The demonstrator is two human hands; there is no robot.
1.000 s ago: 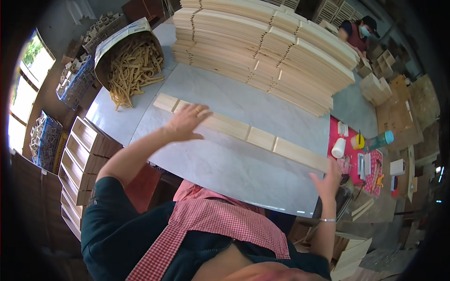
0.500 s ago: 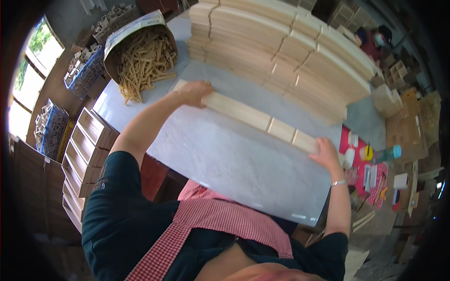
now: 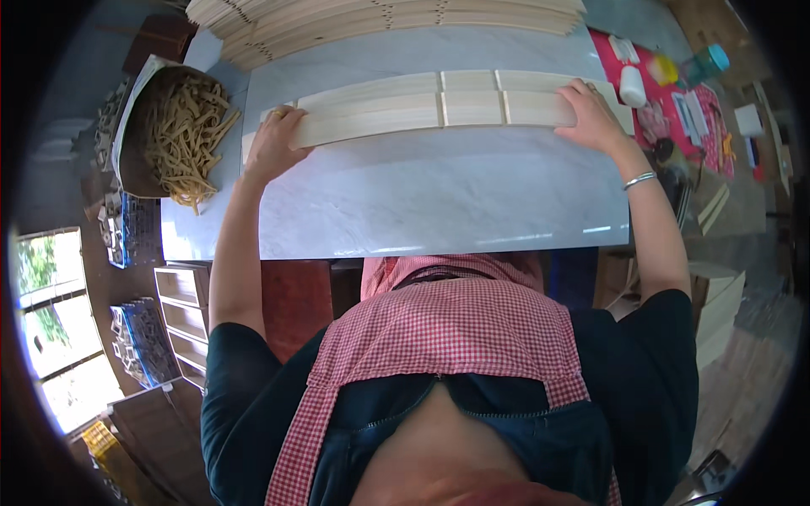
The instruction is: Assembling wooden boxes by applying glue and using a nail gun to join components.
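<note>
Pale grooved wooden boards lie side by side across the grey marbled table, with two crosswise grooves right of their middle. Around their left end, my left hand is closed, its thumb along the near edge and fingers curled over the top. My right hand grips the right end in the same way, fingers over the wood and thumb at the near side. How many boards each hand holds is hard to make out.
A tall stack of similar boards stands at the back. To the left, a sack spills tan strips. On the right are a pink cloth, a white bottle and a teal-lidded bottle. Wooden boxes stand lower left.
My view has turned, so the table and boards now run nearly level. Two board faces now show side by side where one strip showed before. Both hands remain at the ends.
</note>
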